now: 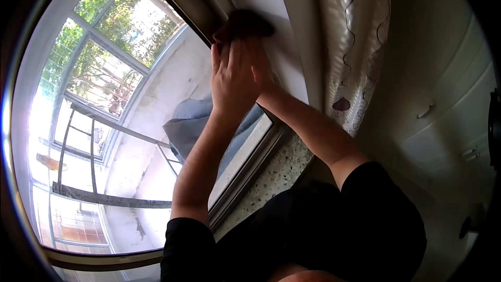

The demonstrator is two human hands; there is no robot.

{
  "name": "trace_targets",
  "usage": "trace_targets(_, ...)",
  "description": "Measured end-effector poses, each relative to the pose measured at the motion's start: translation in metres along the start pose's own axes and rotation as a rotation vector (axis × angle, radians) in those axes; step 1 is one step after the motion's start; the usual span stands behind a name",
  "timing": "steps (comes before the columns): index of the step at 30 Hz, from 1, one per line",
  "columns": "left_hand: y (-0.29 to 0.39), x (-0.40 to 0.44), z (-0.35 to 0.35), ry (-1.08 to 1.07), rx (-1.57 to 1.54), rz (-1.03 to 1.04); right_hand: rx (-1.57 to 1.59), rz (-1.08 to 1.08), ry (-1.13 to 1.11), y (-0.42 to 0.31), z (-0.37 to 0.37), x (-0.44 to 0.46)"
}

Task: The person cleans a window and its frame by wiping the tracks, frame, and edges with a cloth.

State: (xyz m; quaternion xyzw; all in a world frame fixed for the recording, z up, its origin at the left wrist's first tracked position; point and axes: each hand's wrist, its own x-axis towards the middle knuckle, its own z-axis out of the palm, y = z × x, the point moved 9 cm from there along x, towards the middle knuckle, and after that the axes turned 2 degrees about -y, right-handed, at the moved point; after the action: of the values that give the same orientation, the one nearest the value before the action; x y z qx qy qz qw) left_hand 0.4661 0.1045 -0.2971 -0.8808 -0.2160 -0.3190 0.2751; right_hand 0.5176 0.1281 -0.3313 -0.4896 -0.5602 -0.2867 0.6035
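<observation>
My two hands are close together at the upright edge of the window frame (209,5). My left hand (232,78) lies with stretched fingers, slightly apart, its fingertips against the lower edge of a dark reddish-brown cloth (250,22). Partly behind it, my right hand (261,65) reaches up to the same cloth and has its fingers on it; most of those fingers are hidden. The cloth is bunched against the frame and the white wall edge (276,36), and is too dark for its folds to show.
Window glass (156,94) fills the left; beyond it are a metal rack (109,197), grey-blue fabric (190,120) and a barred window (104,68). A speckled stone sill (276,172) lies below. A patterned curtain (342,47) hangs right, before white cabinets (443,89) with handles.
</observation>
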Motion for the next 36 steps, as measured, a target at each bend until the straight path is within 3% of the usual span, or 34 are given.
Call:
trace_targets(4,0.017,-0.042,0.043,-0.134,-0.087,-0.032,0.035,0.082,-0.072,0.036,0.019,-0.07)
trace_targets(7,0.029,-0.075,0.078,-0.194,-0.141,-0.084,-0.033,0.239,-0.246,0.055,0.046,-0.135)
trace_targets(11,0.051,-0.122,0.119,-0.278,-0.227,-0.141,0.016,0.263,-0.317,0.075,0.049,-0.199)
trace_targets(15,0.07,-0.162,0.157,-0.416,-0.241,-0.15,0.187,0.461,-0.359,0.093,0.042,-0.272)
trace_targets(18,0.087,-0.17,0.179,-0.515,-0.221,-0.167,0.136,0.417,-0.415,0.097,0.042,-0.298)
trace_targets(23,0.108,-0.21,0.215,-0.544,-0.203,-0.2,0.184,0.508,-0.453,0.091,0.049,-0.342)
trace_targets(32,0.14,-0.27,0.285,-0.814,-0.255,-0.303,0.254,0.614,-0.508,0.091,0.047,-0.399)
trace_targets(36,0.156,-0.296,0.305,-0.805,-0.168,-0.22,0.272,0.638,-0.535,0.089,0.045,-0.418)
